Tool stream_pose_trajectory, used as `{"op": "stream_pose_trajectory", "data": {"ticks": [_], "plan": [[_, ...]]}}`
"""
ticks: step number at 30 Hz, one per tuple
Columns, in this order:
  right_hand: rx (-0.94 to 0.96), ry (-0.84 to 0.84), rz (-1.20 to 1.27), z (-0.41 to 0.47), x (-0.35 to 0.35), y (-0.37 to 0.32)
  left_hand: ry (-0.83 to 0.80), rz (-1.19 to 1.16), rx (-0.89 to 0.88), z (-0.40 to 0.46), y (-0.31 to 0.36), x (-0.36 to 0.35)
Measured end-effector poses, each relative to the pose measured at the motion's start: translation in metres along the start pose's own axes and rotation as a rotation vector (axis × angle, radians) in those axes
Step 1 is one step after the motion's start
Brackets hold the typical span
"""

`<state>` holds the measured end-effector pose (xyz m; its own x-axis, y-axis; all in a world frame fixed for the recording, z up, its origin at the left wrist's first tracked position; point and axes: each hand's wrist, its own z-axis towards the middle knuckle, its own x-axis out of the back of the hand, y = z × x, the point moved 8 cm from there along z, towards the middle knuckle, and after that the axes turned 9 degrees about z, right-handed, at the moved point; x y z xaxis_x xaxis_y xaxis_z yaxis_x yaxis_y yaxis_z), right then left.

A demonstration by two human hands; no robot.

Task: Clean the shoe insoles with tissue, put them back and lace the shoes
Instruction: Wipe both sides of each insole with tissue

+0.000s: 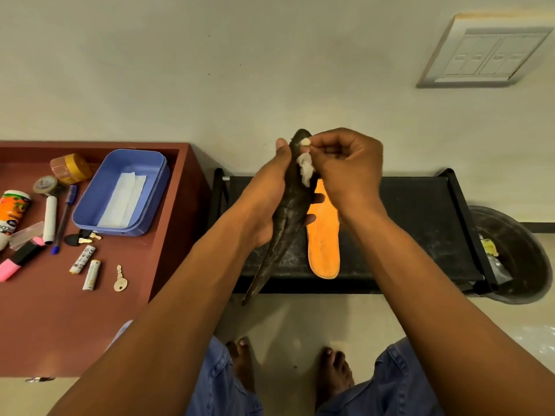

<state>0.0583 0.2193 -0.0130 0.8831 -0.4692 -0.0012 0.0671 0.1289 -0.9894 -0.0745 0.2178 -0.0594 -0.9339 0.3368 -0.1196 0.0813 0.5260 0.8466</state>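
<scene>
- Pale wall fills the top of the frame, a switch plate (483, 54) at upper right; below it a low black rack (420, 211) stands against the wall on a light floor.
- Left hand (270, 199) grips a dark insole (288, 211) edge-on, mid-frame, above the rack.
- Right hand (345, 163) pinches a white tissue (305, 169) against the insole's upper end.
- An orange insole (324, 244) lies flat on the rack, just right of the dark one.
- At left, a reddish-brown table (75, 319) carries a blue box (90, 205) with folded tissue inside, plus pens, batteries and a key (120, 280).
- A dark bin (522, 250) sits at the right edge.
</scene>
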Motion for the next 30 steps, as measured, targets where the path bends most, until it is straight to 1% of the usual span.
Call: {"op": "stream_pose_trajectory", "data": {"ticks": [3,5,11,14,17,19,21,25,30], "plan": [[-0.023,0.118,0.025,0.012,0.025,0.005,-0.075,0.132,0.032,-0.002,-0.006,-0.01],[-0.026,0.115,-0.002,0.016,0.032,0.007,-0.103,0.176,0.054,-0.001,-0.009,-0.015],[0.014,-0.022,-0.087,0.012,0.015,0.001,-0.039,0.133,0.049,-0.004,-0.005,-0.008],[0.005,-0.072,-0.095,0.004,0.001,0.0,0.034,0.06,0.038,-0.004,-0.004,-0.002],[0.001,-0.205,-0.118,-0.009,-0.02,-0.002,0.103,-0.038,0.03,0.0,-0.003,0.008],[0.031,-0.279,-0.151,-0.017,-0.031,-0.005,0.127,-0.101,0.019,0.001,-0.001,0.015],[0.087,-0.299,-0.184,-0.023,-0.036,-0.009,0.132,-0.121,0.006,0.0,0.003,0.019],[0.151,-0.207,-0.221,-0.021,-0.029,-0.012,0.121,-0.048,-0.02,-0.001,0.005,0.014],[0.114,-0.013,-0.221,-0.005,0.002,-0.011,0.03,0.108,-0.014,-0.001,-0.001,-0.005]]}}
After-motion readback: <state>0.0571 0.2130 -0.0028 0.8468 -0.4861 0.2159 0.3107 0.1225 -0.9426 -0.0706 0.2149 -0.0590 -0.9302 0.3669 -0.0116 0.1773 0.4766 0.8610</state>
